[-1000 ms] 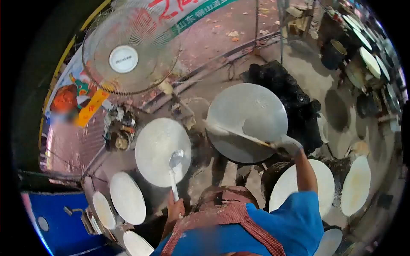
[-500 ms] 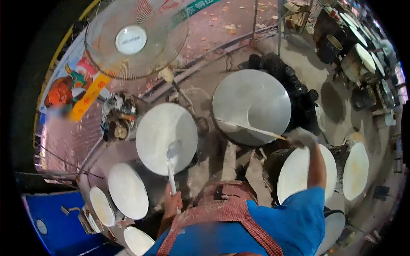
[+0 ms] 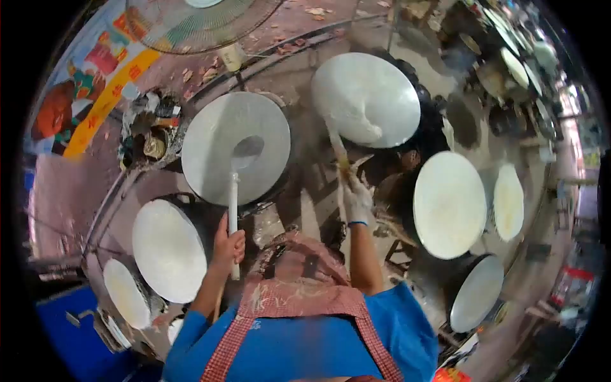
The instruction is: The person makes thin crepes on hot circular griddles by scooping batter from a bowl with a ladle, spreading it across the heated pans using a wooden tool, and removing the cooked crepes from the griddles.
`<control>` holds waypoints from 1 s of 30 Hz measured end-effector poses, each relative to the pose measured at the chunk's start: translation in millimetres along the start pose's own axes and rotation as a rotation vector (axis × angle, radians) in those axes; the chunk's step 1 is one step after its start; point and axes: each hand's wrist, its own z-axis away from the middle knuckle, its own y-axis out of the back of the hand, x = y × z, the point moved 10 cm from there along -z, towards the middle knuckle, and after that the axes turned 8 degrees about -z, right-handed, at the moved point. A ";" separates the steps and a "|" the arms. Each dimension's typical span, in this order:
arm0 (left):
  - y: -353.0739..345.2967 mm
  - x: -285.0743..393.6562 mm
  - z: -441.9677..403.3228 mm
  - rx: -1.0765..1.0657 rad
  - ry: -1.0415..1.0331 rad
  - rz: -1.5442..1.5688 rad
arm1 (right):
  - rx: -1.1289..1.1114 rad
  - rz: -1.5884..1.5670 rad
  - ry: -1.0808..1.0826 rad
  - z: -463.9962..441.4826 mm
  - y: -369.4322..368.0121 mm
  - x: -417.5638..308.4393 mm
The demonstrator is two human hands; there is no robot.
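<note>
My left hand (image 3: pixel 228 245) is closed around the pale handle of a ladle (image 3: pixel 233 197). The ladle's round greyish bowl is over the left round griddle (image 3: pixel 207 140), whose surface looks pale grey; I cannot tell whether they touch. My right hand (image 3: pixel 359 200) wears a whitish glove and grips a long, thin, batter-smeared spatula (image 3: pixel 336 141). Its far end reaches the near left edge of the right griddle (image 3: pixel 394 89). A wet white streak and blob of batter (image 3: pixel 364 127) show on that griddle.
White-topped round griddles stand at left (image 3: pixel 168 251) and right (image 3: pixel 449 204). A large fan (image 3: pixel 203 28) is at the top left. Dark coal cylinders (image 3: pixel 417 76) lie behind the right griddle. A cluttered bucket (image 3: pixel 153 143) stands left, and a blue panel (image 3: pixel 76 337) is lower left.
My right hand has come left and inward, swinging the spatula from across the right griddle to its near left edge. My left hand still holds the ladle over the left griddle. The view has shifted.
</note>
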 end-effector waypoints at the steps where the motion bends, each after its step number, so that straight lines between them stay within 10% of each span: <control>1: 7.0 -7.9 4.1 0.014 0.020 0.011 | -0.037 0.310 -0.005 2.4 17.5 -11.6; 5: 8.3 -27.2 0.2 -0.130 -0.028 0.194 | 0.037 0.376 -0.360 41.5 115.2 6.8; 7: 17.8 -35.8 4.1 0.014 0.075 0.185 | 0.313 -0.087 -0.042 26.5 92.0 27.5; 11: 14.8 -59.5 -14.6 -0.388 0.080 0.573 | -0.045 0.067 -0.050 -1.3 16.6 15.9; 14: -32.9 -32.9 12.9 -0.945 0.045 0.619 | -0.025 0.277 -0.088 -4.8 102.6 6.8; 15: -22.8 -31.4 15.7 -0.623 0.047 0.729 | 0.069 0.505 0.152 -34.9 87.7 91.2; 16: -31.6 -21.3 20.0 -0.563 0.019 0.678 | 0.105 -0.099 -0.124 -22.6 128.0 53.1; 18: -43.9 -16.5 22.0 -0.439 0.005 0.589 | 0.152 -0.054 -0.165 -37.4 126.7 10.8; 20: -56.8 -31.6 13.5 -0.727 0.121 0.755 | 0.172 -0.324 -0.103 -52.1 54.6 59.2; 21: -62.4 -28.0 11.1 -0.769 0.132 0.773 | -0.026 0.369 0.024 -42.7 46.6 5.1; 23: -74.5 -23.2 13.7 -0.852 0.216 0.839 | 0.050 0.308 0.161 -21.3 58.8 28.6; 28: -75.6 -29.0 1.8 -0.730 0.256 0.706 | 0.191 -0.210 -0.114 -78.7 135.6 39.9; 30: -91.6 -24.7 3.5 -0.516 0.318 0.604 | 0.150 0.083 -0.069 -74.9 113.0 9.1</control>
